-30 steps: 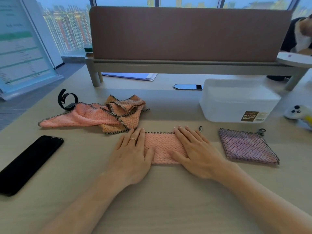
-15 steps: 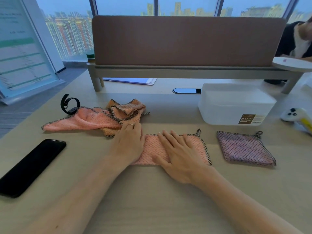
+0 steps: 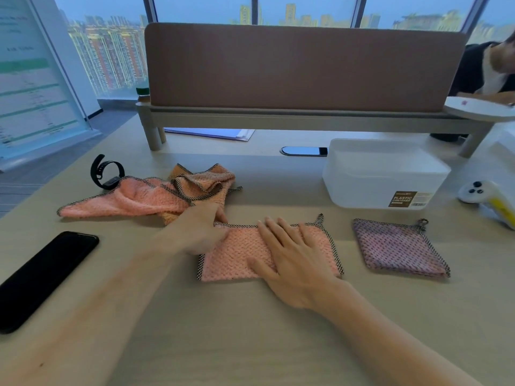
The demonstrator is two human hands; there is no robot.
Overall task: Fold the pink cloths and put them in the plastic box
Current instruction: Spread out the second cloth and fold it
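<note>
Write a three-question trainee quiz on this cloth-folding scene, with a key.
1. True or false: the right hand lies flat on the folded pink waffle cloth.
2. What lies right of that cloth, in front of the translucent plastic box? A) black phone B) folded purplish square cloth C) black wristband
3. Fill in: the left hand is at the cloth's ____ edge, beside the heap of unfolded pink cloths.

Key: 1 true; 2 B, the folded purplish square cloth; 3 left.

Wooden desk (image 3: 250,344), brown divider panel (image 3: 303,65), city-view windows (image 3: 200,9)
</note>
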